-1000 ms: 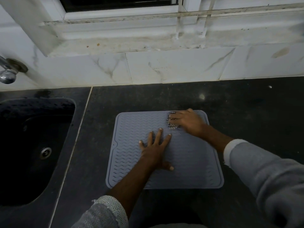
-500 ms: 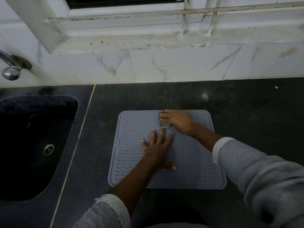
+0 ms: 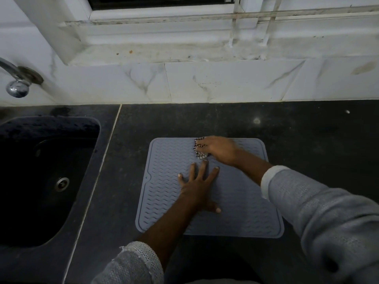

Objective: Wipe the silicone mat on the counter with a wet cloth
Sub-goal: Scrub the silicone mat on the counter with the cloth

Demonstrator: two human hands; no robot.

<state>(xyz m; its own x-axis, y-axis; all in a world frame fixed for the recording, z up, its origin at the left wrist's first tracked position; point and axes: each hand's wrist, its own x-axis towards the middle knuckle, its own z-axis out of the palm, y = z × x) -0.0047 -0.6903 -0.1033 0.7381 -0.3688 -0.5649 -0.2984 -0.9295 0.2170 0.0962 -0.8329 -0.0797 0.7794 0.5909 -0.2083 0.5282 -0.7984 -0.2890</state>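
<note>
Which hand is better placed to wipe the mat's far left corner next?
The right hand: it already grips the cloth at the mat's far edge. The left hand lies flat, pinning the mat.

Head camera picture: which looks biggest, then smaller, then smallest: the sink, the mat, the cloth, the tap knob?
1. Sink and mat: look alike, and the sink is cut off at the edge.
2. Tap knob.
3. Cloth, mostly hidden under the right hand.

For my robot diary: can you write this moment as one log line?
left hand flat on mat | right hand wiping, grips cloth
</note>
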